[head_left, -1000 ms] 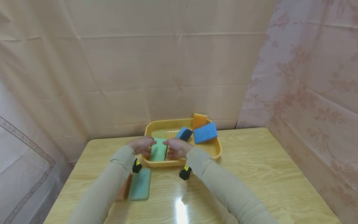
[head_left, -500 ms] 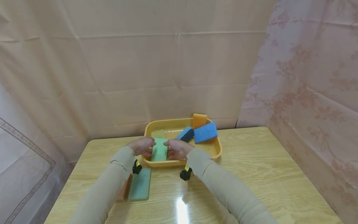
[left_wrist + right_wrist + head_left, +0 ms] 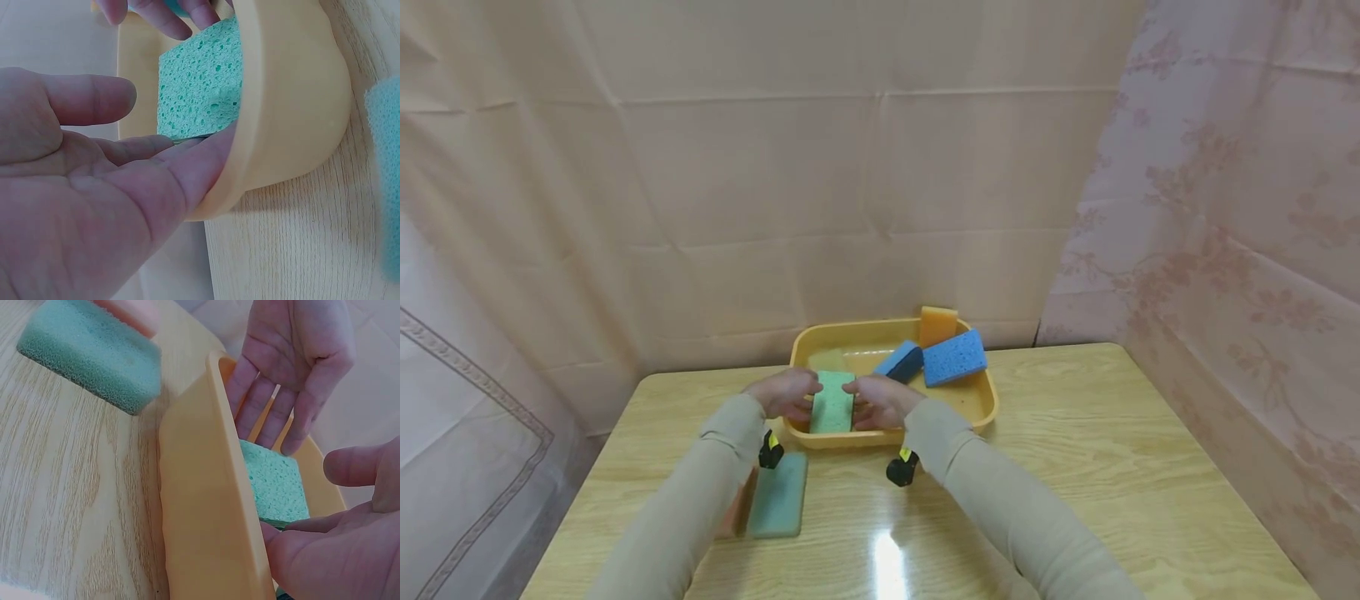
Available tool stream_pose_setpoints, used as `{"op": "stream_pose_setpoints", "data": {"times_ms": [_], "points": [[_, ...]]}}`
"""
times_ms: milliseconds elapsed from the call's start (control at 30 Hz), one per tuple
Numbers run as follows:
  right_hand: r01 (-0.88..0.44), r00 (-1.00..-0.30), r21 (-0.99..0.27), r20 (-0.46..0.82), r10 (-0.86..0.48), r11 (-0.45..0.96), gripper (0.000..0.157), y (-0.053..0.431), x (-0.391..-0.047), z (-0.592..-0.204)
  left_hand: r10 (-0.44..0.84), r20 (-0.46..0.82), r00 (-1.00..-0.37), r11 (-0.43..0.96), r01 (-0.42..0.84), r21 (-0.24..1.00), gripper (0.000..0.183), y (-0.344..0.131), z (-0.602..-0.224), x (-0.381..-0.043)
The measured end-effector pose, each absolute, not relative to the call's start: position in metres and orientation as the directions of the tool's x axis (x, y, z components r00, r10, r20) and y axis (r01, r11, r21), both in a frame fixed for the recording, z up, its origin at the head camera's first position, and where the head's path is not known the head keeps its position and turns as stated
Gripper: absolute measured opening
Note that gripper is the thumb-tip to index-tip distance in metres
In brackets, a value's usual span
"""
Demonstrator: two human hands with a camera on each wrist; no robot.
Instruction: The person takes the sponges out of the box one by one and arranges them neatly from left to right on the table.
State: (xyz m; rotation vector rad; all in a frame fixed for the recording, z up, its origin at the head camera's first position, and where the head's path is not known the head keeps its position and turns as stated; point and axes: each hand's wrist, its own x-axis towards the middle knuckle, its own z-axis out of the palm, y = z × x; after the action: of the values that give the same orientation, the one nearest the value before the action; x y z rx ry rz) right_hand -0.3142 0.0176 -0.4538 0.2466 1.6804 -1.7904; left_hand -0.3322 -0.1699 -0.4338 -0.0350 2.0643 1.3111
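A light green sponge with a pitted surface lies at the front left inside a yellow plastic tub. Its left edge meets the fingertips of my left hand, whose fingers reach over the rim, fairly straight. From the other side, the fingers of my right hand reach to the sponge's right edge. Both thumbs stand apart from the sponge, as the left wrist view shows for the left hand. In the right wrist view, the sponge sits between the two hands, below the tub's rim.
Also in the tub are a blue-and-dark sponge, a blue sponge, an upright orange sponge and a pale yellow piece. A teal sponge and a pinkish one lie on the wooden table. Curtains hang behind.
The light green sponge has shifted slightly right and straightened between my hands. The blue-and-dark sponge has also slid a little right. Both hands stay nearly in place.
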Motion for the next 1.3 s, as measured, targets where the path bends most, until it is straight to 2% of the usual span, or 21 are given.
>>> {"op": "stream_pose_setpoints", "data": {"times_ms": [333, 767, 1300], "points": [[0.581, -0.755, -0.813, -0.558, -0.344, 0.045, 0.063, 0.021, -0.315, -0.454, 0.314, -0.563, -0.764, 0.499, -0.372, 0.783, 0.056, -0.170, -0.432, -0.332], [0.576, -0.759, -0.817, -0.549, -0.350, 0.032, 0.062, 0.024, -0.315, -0.452, 0.302, -0.543, -0.784, 0.524, -0.339, 0.781, 0.060, -0.169, -0.428, -0.331], [0.565, -0.760, -0.825, -0.515, -0.395, -0.013, 0.049, 0.032, -0.315, -0.447, 0.298, -0.511, -0.806, 0.501, -0.324, 0.803, 0.061, -0.168, -0.428, -0.332]]}}
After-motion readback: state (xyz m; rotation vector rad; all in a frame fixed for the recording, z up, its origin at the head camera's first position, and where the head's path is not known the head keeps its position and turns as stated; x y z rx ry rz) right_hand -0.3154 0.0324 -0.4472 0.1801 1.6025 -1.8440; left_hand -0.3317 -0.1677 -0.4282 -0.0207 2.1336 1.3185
